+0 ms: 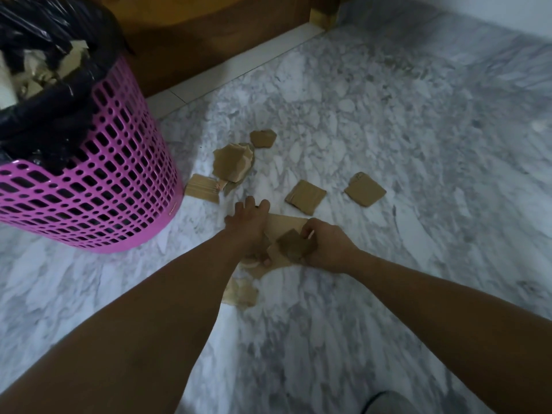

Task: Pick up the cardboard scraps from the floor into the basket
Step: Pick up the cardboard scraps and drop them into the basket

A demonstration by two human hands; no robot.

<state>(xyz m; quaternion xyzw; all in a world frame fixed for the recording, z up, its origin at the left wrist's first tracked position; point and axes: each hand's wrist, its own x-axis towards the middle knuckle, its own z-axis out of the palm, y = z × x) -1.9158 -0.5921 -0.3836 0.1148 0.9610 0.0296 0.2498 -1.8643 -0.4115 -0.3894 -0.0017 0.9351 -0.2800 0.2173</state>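
Observation:
Several brown cardboard scraps lie on the marble floor: a square scrap [305, 195], another one [364, 189] to its right, a crumpled pile [233, 163], and a small scrap [241, 292] near my forearm. My left hand [249, 225] rests with fingers spread on a large flat cardboard piece [283, 224], its thumb curled at the piece's near edge. My right hand [325, 246] is closed on a dark cardboard scrap [294, 245] just above that piece. The pink basket [119, 186], lined with a black bag, stands to the left and holds cardboard pieces.
A wooden furniture base [209, 34] with a white floor strip runs along the back, behind the basket. A white wall [493, 10] is at the far right. Grey-white marble floor [418, 115] spreads around the scraps.

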